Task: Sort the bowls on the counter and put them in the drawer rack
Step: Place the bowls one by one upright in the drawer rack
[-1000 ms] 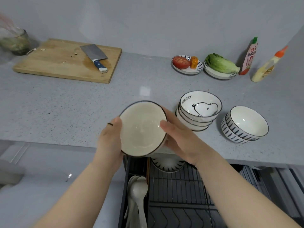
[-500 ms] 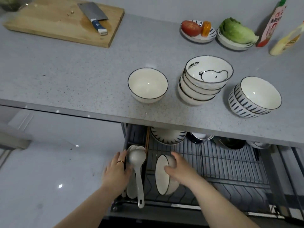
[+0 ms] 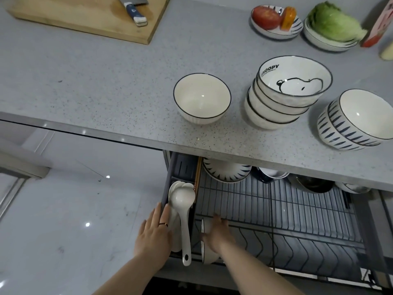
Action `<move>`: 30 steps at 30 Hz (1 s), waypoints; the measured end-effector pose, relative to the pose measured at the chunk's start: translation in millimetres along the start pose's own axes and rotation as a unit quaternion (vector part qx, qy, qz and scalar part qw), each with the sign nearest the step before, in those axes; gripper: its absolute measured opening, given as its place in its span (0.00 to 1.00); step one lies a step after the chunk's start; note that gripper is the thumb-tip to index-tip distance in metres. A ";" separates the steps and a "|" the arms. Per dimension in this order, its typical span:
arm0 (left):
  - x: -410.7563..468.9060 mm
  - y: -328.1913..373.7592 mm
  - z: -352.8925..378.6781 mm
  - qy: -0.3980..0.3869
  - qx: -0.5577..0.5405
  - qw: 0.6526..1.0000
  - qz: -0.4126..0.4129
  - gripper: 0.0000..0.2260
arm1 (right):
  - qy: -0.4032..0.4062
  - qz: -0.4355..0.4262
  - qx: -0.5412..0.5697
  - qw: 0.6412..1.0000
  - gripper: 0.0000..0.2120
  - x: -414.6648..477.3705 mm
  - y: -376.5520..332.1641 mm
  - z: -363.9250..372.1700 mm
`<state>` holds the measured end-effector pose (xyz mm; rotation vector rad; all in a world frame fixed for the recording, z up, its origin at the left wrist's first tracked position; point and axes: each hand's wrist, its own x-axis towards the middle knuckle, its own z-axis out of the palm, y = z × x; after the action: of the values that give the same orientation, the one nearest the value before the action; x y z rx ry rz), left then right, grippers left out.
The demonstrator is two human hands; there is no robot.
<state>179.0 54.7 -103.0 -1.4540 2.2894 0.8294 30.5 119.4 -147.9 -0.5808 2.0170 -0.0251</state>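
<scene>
Left hand [image 3: 154,235], ring on one finger, lies flat with fingers extended against the dark left wall of the pulled-out drawer, gripping nothing, just beside the white ceramic ladle-spoons [image 3: 182,211] in the narrow cutlery compartment. Right hand [image 3: 215,236] is curled around a white black-rimmed ceramic bowl [image 3: 204,241], held on edge at the front left corner of the grey wire drawer rack [image 3: 297,209]; fingers wrap the bowl's back, thumb position hidden. Judgement: the step in hand is seating this bowl upright between the front wires (whether the rim already rests in a slot cannot be told). Best done by lowering until the rim sits in a wire gap, then testing for wobble before letting go. On the speckled grey counter [image 3: 106,92] above stand one matching plain white bowl [image 3: 202,99], a stack of cartoon-dog bowls [image 3: 282,92] and, rightmost, two nested blue-striped bowls [image 3: 355,120], all still to be put away. Room: the rack is open to the right of the held bowl, while its back row of dishes lies tucked under the counter edge, which overhangs; a rising hand should clear that edge. The drawer divider sits close at the bowl's left.
</scene>
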 end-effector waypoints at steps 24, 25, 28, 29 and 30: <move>27.1 57.6 -124.0 0.295 -0.301 0.902 0.095 0.14 | 0.278 -0.293 0.228 0.886 0.12 -94.0 -85.6 -152.7; 35.5 67.4 -137.0 0.291 -0.342 0.888 0.099 0.16 | 0.295 -0.290 0.255 0.874 0.16 -92.3 -96.8 -161.7; 66.9 90.2 -171.9 0.213 -0.451 0.865 0.048 0.25 | 0.222 -0.237 0.326 0.888 0.29 -78.5 -125.6 -179.0; 76.9 93.5 -179.8 0.191 -0.458 0.868 0.027 0.26 | 0.185 -0.221 0.345 0.893 0.31 -73.1 -132.1 -181.4; 85.5 96.5 -186.1 0.171 -0.455 0.874 0.018 0.27 | 0.156 -0.213 0.367 0.892 0.32 -68.6 -137.5 -184.1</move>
<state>64.2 -90.6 27.2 -2.0421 2.2428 1.9858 -43.0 -14.9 36.7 -0.5234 1.9373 -1.1593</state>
